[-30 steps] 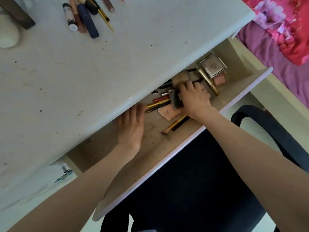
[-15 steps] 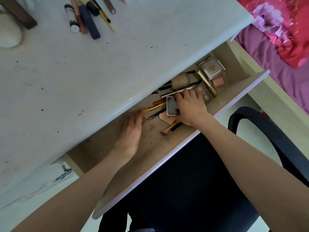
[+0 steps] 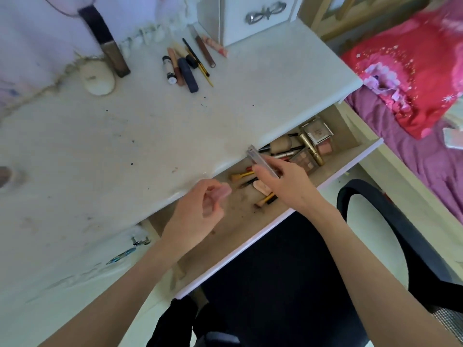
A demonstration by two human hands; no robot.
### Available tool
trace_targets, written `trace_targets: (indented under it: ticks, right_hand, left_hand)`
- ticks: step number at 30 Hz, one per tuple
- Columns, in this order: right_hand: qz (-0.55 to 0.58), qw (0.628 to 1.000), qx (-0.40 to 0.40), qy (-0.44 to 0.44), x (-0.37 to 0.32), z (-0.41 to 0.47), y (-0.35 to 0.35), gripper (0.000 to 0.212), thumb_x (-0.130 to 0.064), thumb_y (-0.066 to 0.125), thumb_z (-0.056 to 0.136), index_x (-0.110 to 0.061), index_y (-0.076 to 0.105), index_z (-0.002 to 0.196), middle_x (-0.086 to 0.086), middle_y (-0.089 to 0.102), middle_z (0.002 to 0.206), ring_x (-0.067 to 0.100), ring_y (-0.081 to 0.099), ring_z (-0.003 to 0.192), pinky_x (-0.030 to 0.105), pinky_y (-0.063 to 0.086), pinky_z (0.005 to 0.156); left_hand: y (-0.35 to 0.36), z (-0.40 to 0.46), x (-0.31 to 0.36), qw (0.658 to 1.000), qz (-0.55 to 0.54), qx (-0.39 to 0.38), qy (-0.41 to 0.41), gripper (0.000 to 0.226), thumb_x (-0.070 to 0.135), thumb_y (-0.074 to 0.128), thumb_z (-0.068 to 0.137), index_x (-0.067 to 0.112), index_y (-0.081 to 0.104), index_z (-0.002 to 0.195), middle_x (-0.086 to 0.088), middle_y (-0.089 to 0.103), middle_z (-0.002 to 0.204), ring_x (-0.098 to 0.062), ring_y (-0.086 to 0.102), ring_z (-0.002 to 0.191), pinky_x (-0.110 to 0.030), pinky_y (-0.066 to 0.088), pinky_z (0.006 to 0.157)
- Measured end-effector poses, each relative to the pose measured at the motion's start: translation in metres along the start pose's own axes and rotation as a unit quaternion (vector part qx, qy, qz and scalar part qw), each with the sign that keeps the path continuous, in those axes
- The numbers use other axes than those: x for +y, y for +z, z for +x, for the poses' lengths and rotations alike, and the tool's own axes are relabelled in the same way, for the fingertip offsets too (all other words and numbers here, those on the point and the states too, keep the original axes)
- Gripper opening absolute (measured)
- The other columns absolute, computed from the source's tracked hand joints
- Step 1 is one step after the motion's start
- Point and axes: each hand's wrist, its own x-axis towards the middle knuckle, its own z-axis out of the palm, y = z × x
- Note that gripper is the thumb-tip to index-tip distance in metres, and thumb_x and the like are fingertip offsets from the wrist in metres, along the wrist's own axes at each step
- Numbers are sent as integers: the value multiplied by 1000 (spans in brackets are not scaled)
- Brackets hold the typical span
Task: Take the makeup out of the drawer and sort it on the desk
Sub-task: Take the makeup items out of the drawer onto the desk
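Bedroom corner, cluttered with non-cosmetic odds and ends.

Black office chair (image 3: 390,246) below the open front, armrest curving to the right. Bed with purple sheet (image 3: 426,156) at right, bright pink floral blanket (image 3: 411,71) heaped on top. Small white cabinet with silver bow-shaped handle (image 3: 265,13) standing at the back. Pale oval stone-like object (image 3: 99,80) at upper left, just beside a dark brown upright handle (image 3: 110,50). Pale floor (image 3: 360,194) visible through the armrest loop.
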Motion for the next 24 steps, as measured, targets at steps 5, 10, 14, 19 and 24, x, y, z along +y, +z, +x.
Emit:
trace_targets:
  ticks: [5, 10, 14, 19, 24]
  right_hand:
    - [-248, 961, 18, -122, -52, 12, 54, 62, -53, 54, 85, -32, 36, 140, 3, 44, 132, 23, 39, 119, 35, 34, 97]
    - [-366, 905, -8, -214, -99, 40, 131, 64, -60, 53, 81, -27, 45, 135, 8, 48, 127, 31, 44, 112, 41, 34, 87]
    - [-378, 894, -17, -241, -140, 62, 193, 66, -62, 43, 75, -19, 60, 122, 13, 59, 105, 35, 56, 90, 39, 43, 70]
    - [-378, 885, -27, -269, -185, 88, 243, 60, -34, 61, 80, -15, 47, 136, 16, 49, 125, 37, 44, 113, 43, 35, 87]
    - [-359, 884, -64, -292, -218, 115, 269, 60, -35, 59, 86, -16, 40, 140, 12, 43, 136, 34, 40, 119, 39, 35, 95]
  left_hand:
    - [-65, -24, -19, 985, -21, 170, -11, 28, 2, 58, 83, 20, 53, 104, 18, 59, 101, 21, 53, 84, 4, 36, 71]
    - [-141, -47, -60, 963, -25, 268, -31, 28, -1, 58, 84, 14, 54, 107, 7, 61, 105, 12, 55, 86, 3, 37, 71]
    - [-199, -63, -97, 945, 2, 326, -32, 25, 1, 58, 83, 11, 56, 107, 0, 64, 109, -1, 61, 94, -6, 42, 81]
    - [-250, -74, -134, 940, 26, 339, -32, 23, 4, 59, 84, 15, 59, 104, 9, 65, 103, -5, 64, 92, -18, 50, 80]
    - [-283, -76, -138, 926, 31, 375, -7, 8, 12, 66, 80, 9, 63, 87, 15, 54, 79, -10, 54, 75, -33, 48, 69]
